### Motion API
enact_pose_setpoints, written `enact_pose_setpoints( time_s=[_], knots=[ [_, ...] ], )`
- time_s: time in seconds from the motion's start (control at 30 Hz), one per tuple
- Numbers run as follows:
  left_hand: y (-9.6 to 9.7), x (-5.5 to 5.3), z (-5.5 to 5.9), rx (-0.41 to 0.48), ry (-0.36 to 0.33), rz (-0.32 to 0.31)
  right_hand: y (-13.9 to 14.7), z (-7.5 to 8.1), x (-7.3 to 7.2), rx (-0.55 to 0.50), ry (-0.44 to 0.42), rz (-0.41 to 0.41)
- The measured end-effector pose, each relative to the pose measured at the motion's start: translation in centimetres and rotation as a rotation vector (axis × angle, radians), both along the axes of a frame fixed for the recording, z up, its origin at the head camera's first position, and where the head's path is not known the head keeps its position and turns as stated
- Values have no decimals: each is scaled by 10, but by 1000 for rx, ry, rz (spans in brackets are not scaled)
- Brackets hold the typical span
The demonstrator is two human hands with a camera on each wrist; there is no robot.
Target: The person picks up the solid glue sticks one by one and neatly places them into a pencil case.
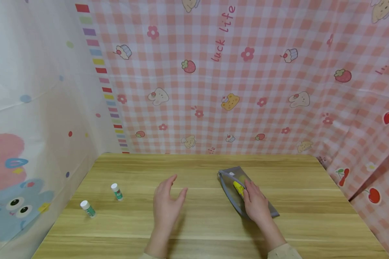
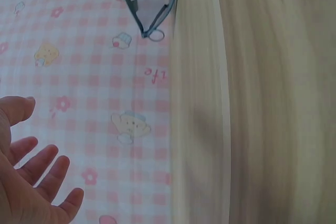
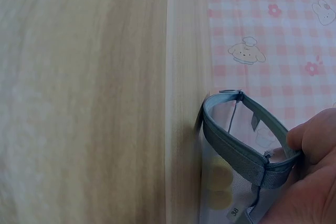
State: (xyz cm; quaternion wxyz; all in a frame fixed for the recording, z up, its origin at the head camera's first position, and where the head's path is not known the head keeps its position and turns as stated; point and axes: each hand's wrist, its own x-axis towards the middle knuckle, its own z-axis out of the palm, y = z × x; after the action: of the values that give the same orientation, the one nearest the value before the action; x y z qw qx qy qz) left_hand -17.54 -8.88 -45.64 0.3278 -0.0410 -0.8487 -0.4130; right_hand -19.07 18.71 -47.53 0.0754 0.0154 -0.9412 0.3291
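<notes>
My right hand (image 1: 256,202) grips a grey mesh zip pouch (image 1: 236,172) by its rim, over the right half of the table. The mouth of the pouch (image 3: 236,153) gapes in the right wrist view, with the thumb at the rim. A yellow item with dark print (image 1: 238,188) shows inside; its kind is unclear. Through the mesh, yellow round shapes (image 3: 219,177) are visible. Holding nothing, my left hand (image 1: 167,203) hovers left of the pouch, thumb and fingers spread apart. Two glue sticks with white caps, a nearer one (image 1: 88,209) and a farther one (image 1: 117,192), stand at the left.
The wooden table (image 1: 201,230) spreads under both hands. Behind it hangs a pink checked cloth (image 1: 210,82), which continues along the right side. A white cloth with cartoon figures (image 1: 52,118) hangs on the left.
</notes>
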Motion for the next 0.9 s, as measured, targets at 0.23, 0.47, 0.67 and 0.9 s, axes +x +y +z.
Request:
enact_pose_setpoints(
  time_s=[0.23,0.47,0.67,0.9],
  knots=[
    [-22,-1,-2,-15,24,42,-1,0,0,2,-1,2],
    [-46,-1,-11,-35,60,85,-1,-1,0,0,0,3],
    [-64,-1,-15,-30,34,135,-3,-1,0,9,3,-3],
    [-78,4,-12,22,-45,178,-4,1,1,4,-3,-4]
  ],
)
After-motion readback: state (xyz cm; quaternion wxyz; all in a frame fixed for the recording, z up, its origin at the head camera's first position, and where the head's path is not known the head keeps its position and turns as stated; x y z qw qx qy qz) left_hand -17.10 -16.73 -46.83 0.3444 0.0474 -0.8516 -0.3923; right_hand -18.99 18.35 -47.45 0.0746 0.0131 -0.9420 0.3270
